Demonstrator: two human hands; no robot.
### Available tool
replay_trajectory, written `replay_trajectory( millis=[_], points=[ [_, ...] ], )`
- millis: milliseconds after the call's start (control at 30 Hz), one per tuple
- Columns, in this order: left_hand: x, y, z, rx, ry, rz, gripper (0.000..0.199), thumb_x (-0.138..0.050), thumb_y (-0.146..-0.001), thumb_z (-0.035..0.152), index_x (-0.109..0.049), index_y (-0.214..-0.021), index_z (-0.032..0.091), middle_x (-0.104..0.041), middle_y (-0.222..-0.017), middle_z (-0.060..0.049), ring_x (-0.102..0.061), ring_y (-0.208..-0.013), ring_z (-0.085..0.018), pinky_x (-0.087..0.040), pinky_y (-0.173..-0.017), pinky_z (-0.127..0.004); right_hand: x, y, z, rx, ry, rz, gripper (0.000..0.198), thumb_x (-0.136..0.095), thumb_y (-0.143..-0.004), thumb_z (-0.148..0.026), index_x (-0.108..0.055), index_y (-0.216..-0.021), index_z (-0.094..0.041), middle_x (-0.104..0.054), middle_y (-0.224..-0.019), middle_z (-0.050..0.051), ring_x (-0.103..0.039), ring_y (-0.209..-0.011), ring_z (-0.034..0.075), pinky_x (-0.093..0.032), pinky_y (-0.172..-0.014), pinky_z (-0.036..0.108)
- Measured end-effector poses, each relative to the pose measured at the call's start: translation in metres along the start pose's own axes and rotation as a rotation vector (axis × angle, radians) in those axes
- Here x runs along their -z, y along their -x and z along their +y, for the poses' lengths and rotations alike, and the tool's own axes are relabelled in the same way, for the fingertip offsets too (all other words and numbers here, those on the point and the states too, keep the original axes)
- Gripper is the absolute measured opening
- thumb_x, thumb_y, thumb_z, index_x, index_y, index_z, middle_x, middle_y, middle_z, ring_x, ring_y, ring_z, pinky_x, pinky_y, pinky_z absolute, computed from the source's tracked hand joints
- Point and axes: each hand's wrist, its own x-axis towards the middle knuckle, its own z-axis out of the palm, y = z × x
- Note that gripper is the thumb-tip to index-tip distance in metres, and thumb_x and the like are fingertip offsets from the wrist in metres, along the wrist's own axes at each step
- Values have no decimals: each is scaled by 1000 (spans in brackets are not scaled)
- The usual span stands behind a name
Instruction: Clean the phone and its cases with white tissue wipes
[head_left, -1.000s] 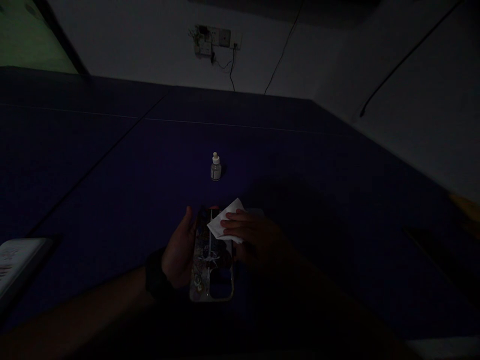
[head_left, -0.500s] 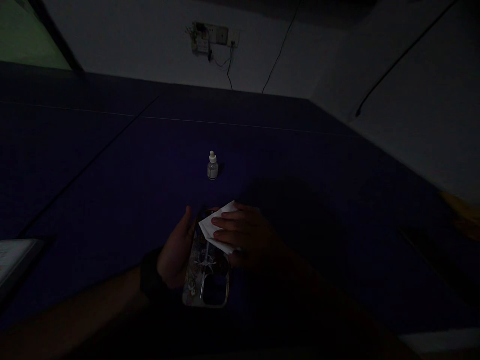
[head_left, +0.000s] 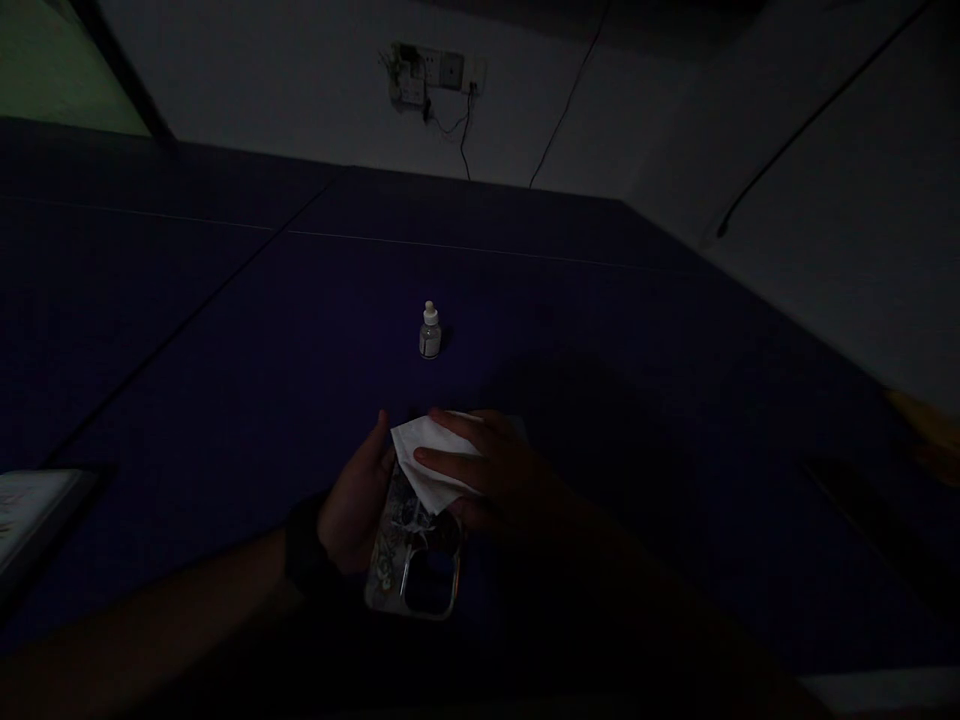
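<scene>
A patterned phone case (head_left: 388, 562) with a large camera cutout is gripped along its left side by my left hand (head_left: 356, 508), the thumb pointing up. My right hand (head_left: 491, 465) presses a folded white tissue (head_left: 416, 445) flat against the upper part of the case, its fingers spread over the tissue. The tissue hides that part of the case. Beyond my hands a small dropper bottle (head_left: 430, 341) with a white cap and a pale label stands upright on the dark blue table (head_left: 337, 330).
At the left edge lies a white, book-like object (head_left: 34, 515). A long dark object (head_left: 862, 510) is dimly visible on the right, near something yellow (head_left: 926, 420). Wall sockets (head_left: 439, 72) with hanging cables are at the back. The room is very dim.
The tissue under my right hand has shifted slightly down and left over the case, and its fingers have spread. My left hand keeps its hold. The view has moved a little.
</scene>
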Motion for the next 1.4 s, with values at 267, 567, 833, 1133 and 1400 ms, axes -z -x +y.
replay_trajectory(
  millis=[267,567,833,1133,1400],
  points=[
    [-8,-13,-7,-79,95,-65,59,-47,-95,70,-65,-122,20,-67,-88,-8,-65,-79,-21,-51,-79,-36,2,0,3,51,26,164,40,-45,-102,-19,-57,-139,-14,-65,-141,16,-60,-128,25,-53,-101,45],
    [0,-5,1,-61,51,-49,58,-47,-98,63,-61,-133,19,-70,-101,-11,-67,-85,-23,-52,-84,-39,1,-3,-3,83,78,66,44,-38,-102,-13,-54,-143,-9,-61,-148,18,-64,-126,21,-54,-95,37],
    [13,-9,1,-77,110,-9,54,-48,-98,61,-62,-131,20,-67,-89,-7,-64,-74,-20,-52,-81,-38,9,-9,-5,131,154,-79,43,-38,-101,-13,-61,-137,-10,-61,-149,11,-62,-122,19,-52,-87,33],
    [3,-14,-7,-102,160,-39,55,-51,-97,62,-61,-126,18,-64,-86,-8,-63,-75,-20,-51,-82,-37,4,-4,-3,14,229,50,39,-42,-104,-21,-62,-138,-16,-66,-144,7,-67,-102,21,-52,-85,38],
    [-2,-12,-7,-128,121,-72,55,-43,-99,63,-61,-126,19,-64,-86,-7,-62,-73,-20,-50,-80,-38,10,-6,-9,111,167,73,36,-40,-105,-23,-66,-129,-13,-71,-136,7,-68,-101,21,-54,-87,38]
  ],
)
